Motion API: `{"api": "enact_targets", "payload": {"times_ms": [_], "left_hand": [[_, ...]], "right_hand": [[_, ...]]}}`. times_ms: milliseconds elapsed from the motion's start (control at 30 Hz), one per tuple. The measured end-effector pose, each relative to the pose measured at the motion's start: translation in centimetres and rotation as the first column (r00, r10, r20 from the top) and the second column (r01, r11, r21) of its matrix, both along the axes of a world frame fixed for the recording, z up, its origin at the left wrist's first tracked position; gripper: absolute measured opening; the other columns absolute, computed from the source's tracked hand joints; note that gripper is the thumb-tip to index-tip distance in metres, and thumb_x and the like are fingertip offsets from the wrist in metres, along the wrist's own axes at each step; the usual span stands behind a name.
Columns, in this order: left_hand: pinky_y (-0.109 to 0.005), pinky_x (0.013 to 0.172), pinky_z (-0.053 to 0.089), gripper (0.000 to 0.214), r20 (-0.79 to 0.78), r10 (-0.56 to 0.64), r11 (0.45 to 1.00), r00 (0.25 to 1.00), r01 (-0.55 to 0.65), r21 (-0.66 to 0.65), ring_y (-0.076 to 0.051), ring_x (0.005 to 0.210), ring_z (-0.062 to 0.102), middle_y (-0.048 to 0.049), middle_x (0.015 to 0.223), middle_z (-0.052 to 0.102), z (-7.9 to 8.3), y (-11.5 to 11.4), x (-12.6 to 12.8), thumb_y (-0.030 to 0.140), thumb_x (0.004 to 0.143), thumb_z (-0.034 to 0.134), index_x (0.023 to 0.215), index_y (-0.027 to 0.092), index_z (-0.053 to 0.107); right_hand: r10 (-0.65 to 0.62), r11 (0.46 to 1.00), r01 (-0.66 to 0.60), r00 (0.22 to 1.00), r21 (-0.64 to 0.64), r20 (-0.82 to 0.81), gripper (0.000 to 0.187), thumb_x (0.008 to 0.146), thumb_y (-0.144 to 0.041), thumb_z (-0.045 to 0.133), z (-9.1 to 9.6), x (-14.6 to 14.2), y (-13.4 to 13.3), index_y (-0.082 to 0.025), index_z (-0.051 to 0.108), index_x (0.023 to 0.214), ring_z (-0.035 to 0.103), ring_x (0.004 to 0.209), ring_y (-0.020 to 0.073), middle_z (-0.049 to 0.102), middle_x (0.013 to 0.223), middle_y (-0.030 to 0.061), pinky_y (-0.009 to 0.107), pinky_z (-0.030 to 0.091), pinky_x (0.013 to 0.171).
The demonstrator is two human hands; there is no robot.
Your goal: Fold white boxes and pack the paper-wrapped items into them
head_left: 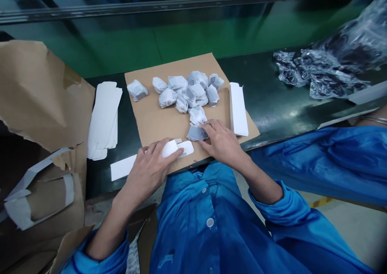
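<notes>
My left hand (152, 161) is wrapped over a long white carton (123, 167) lying near the bench's front edge. The carton's right end is open, its flap (186, 148) pointing toward my right hand. Thumb and fingers of my right hand (222, 141) close on a small wrapped packet (197, 133) in pale translucent film with a recycling mark. Just behind that packet lies another wrapped packet (198, 115). Several similar packets (181, 88) are heaped farther back on a brown cardboard sheet (151, 123). What is inside the wrapping cannot be made out.
Another white carton (238, 111) rests on the sheet's right edge. Flat white carton blanks (102, 121) are stacked at left, beside a large torn brown paper bag (45, 88). Clear plastic bags (326, 72) lie at far right, near another person's blue sleeve (326, 161).
</notes>
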State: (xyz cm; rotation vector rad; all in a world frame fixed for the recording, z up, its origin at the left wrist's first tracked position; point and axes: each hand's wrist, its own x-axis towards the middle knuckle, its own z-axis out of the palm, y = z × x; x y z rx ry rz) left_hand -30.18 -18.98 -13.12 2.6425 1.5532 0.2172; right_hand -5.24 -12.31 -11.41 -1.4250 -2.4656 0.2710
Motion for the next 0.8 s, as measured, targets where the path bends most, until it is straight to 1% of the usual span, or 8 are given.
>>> {"api": "enact_targets", "payload": {"times_ms": [67, 133, 233, 300, 500, 567, 667, 800], "left_hand": [[-0.046, 0.088, 0.043, 0.054, 0.049, -0.026, 1.000, 0.998, 0.026, -0.011, -0.031, 0.114, 0.056, -0.0096, 0.143, 0.052, 0.0, -0.2, 0.0, 0.011, 0.089, 0.049, 0.131, 0.043, 0.059], [-0.047, 0.091, 0.040, 0.056, 0.092, -0.061, 0.998, 0.994, 0.062, -0.007, -0.030, 0.119, 0.054, -0.0084, 0.144, 0.051, 0.2, -0.4, 0.0, 0.005, 0.086, 0.047, 0.125, 0.042, 0.063], [-0.046, 0.090, 0.039, 0.057, 0.114, -0.124, 0.992, 0.986, 0.125, -0.005, -0.031, 0.127, 0.049, -0.0092, 0.145, 0.049, 0.5, -0.6, 0.0, 0.000, 0.085, 0.045, 0.123, 0.039, 0.064], [-0.045, 0.088, 0.039, 0.056, 0.115, -0.167, 0.986, 0.979, 0.169, -0.006, -0.031, 0.128, 0.047, -0.0109, 0.143, 0.049, 0.7, -0.5, -0.1, -0.001, 0.085, 0.045, 0.122, 0.036, 0.065], [-0.044, 0.084, 0.038, 0.064, 0.063, -0.195, 0.980, 0.979, 0.192, 0.047, -0.030, 0.122, 0.051, -0.0120, 0.139, 0.051, 0.7, -0.3, -0.6, -0.006, 0.082, 0.048, 0.126, 0.037, 0.063], [-0.044, 0.084, 0.038, 0.063, 0.055, -0.182, 0.981, 0.982, 0.178, 0.077, -0.030, 0.121, 0.052, -0.0118, 0.138, 0.053, 0.5, -0.4, -0.8, -0.005, 0.083, 0.048, 0.128, 0.039, 0.062], [-0.043, 0.083, 0.037, 0.061, 0.070, -0.181, 0.979, 0.981, 0.173, 0.107, -0.029, 0.120, 0.053, -0.0110, 0.137, 0.054, 0.3, -0.6, -0.9, -0.002, 0.086, 0.049, 0.127, 0.040, 0.063], [-0.041, 0.082, 0.037, 0.064, 0.095, -0.182, 0.978, 0.979, 0.170, 0.117, -0.029, 0.118, 0.055, -0.0104, 0.135, 0.055, 0.3, -0.5, -0.9, -0.003, 0.085, 0.048, 0.130, 0.042, 0.062]], "right_hand": [[-0.027, 1.000, 0.025, 0.983, -0.012, -0.181, 0.036, 0.086, -0.015, 0.063, 0.1, 0.3, -0.5, -0.009, 0.060, 0.121, 0.062, 0.110, 0.0314, 0.065, 0.117, 0.0181, 0.045, 0.054, 0.092], [0.034, 0.994, -0.066, 0.948, -0.091, -0.317, 0.038, 0.086, -0.016, 0.064, 0.4, 0.6, -1.2, -0.012, 0.058, 0.124, 0.064, 0.108, 0.0268, 0.066, 0.118, 0.0150, 0.041, 0.055, 0.092], [0.218, 0.931, -0.290, 0.930, -0.222, -0.297, 0.036, 0.088, -0.016, 0.064, 0.7, 1.0, -1.9, -0.014, 0.059, 0.123, 0.064, 0.107, 0.0248, 0.067, 0.116, 0.0116, 0.040, 0.055, 0.093], [0.307, 0.904, -0.355, 0.927, -0.239, -0.213, 0.035, 0.089, -0.012, 0.062, 0.6, 0.7, -2.0, -0.014, 0.060, 0.124, 0.063, 0.109, 0.0256, 0.067, 0.117, 0.0123, 0.042, 0.054, 0.095], [0.276, 0.960, -0.279, 0.959, -0.034, -0.063, 0.040, 0.093, -0.004, 0.047, -0.7, -2.4, -3.3, -0.005, 0.053, 0.132, 0.063, 0.104, 0.0273, 0.066, 0.118, 0.0197, 0.044, 0.058, 0.087], [0.251, 0.968, -0.249, 0.964, 0.030, -0.092, 0.042, 0.095, -0.005, 0.043, -1.3, -3.3, -4.3, -0.003, 0.047, 0.137, 0.064, 0.103, 0.0275, 0.066, 0.119, 0.0211, 0.043, 0.059, 0.085], [0.254, 0.967, -0.246, 0.942, 0.064, -0.217, 0.039, 0.097, -0.010, 0.044, -2.2, -3.4, -5.0, -0.009, 0.044, 0.137, 0.065, 0.103, 0.0247, 0.067, 0.117, 0.0172, 0.040, 0.059, 0.085], [0.326, 0.945, -0.301, 0.883, 0.124, -0.338, 0.032, 0.097, -0.014, 0.050, -2.8, -2.5, -3.9, -0.014, 0.047, 0.129, 0.066, 0.102, 0.0221, 0.068, 0.116, 0.0147, 0.037, 0.058, 0.086]]}}
